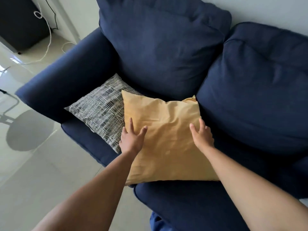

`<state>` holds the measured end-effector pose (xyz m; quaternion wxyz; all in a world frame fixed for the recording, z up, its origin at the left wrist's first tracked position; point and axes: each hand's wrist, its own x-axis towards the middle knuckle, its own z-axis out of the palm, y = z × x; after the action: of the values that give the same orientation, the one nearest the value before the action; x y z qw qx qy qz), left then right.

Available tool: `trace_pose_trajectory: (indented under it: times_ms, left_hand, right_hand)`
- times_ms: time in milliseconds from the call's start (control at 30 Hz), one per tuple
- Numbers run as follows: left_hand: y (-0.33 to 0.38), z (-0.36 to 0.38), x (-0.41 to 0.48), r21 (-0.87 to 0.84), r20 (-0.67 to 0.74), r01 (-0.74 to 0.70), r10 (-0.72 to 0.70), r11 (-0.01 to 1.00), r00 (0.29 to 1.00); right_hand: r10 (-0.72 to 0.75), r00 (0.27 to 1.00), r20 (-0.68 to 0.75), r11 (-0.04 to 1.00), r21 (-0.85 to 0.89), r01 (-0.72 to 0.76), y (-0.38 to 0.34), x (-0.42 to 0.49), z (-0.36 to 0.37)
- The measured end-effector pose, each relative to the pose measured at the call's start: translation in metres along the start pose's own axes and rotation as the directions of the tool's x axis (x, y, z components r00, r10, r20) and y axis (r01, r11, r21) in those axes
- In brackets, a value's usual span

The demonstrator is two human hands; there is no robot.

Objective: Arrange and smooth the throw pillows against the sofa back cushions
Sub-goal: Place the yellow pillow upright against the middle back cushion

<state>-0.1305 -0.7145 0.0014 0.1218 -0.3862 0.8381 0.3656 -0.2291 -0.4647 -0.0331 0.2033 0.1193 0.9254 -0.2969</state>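
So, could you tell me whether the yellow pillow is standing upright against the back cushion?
No, the yellow pillow lies flat on the seat, overlapping the patterned pillow.

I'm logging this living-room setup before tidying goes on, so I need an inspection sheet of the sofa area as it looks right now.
Surface: navy sofa seat, fabric wrinkled, no stains seen.
Job's things: yellow throw pillow lying flat on the seat, creased, overlapping the patterned grey throw pillow beside the armrest; neither stands against the back cushions.
Clutter: nothing seen on the sofa.
Grips: left hand open, on the yellow pillow's left edge; right hand open, on its right side.
Cables: white cord and a black cable trailing by the wall.
Surroundings: glossy tiled floor, dark cabinet, pale wall.
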Motion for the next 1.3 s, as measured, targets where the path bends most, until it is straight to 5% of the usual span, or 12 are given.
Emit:
trace_pose_trajectory:
  times_ms: [267, 367, 600, 867, 1067, 1167, 1300]
  left_hand:
    - [-0.005, 0.028, 0.059, -0.183, 0.053, 0.076, -0.068, 0.98, 0.996]
    - [-0.003, 0.034, 0.065, -0.182, 0.06, 0.055, -0.045, 0.982, 0.997]
    - [0.018, 0.027, 0.046, -0.35, 0.043, -0.014, 0.031, 0.937, 0.999]
    - [0.062, 0.006, -0.006, -0.385, -0.118, -0.333, 0.312, 0.861, 0.943]
    - [0.148, 0.043, -0.036, -0.447, -0.114, -0.597, 0.619, 0.666, 0.777]
    - [0.192, 0.076, -0.047, -0.443, -0.08, -0.648, 0.692, 0.62, 0.717]
    - [0.213, 0.127, -0.043, -0.322, 0.105, -0.628, 0.686, 0.709, 0.72]
  right_hand:
    - [0.176, 0.979, 0.102, 0.984, 0.016, -0.179, 0.02, 0.054, 0.023]
    - [0.168, 0.97, 0.177, 0.975, 0.116, -0.19, 0.024, 0.053, 0.027]
    - [0.136, 0.985, 0.106, 0.93, 0.33, -0.164, 0.012, 0.033, 0.015]
    - [0.094, 0.961, -0.261, 0.85, 0.524, 0.059, 0.029, -0.043, -0.038]
    - [0.202, 0.711, -0.674, 0.777, 0.553, 0.303, 0.075, -0.073, -0.111]
    - [0.28, 0.609, -0.742, 0.795, 0.535, 0.286, 0.109, -0.067, -0.143]
    - [0.282, 0.686, -0.671, 0.87, 0.48, 0.111, 0.154, -0.052, -0.162]
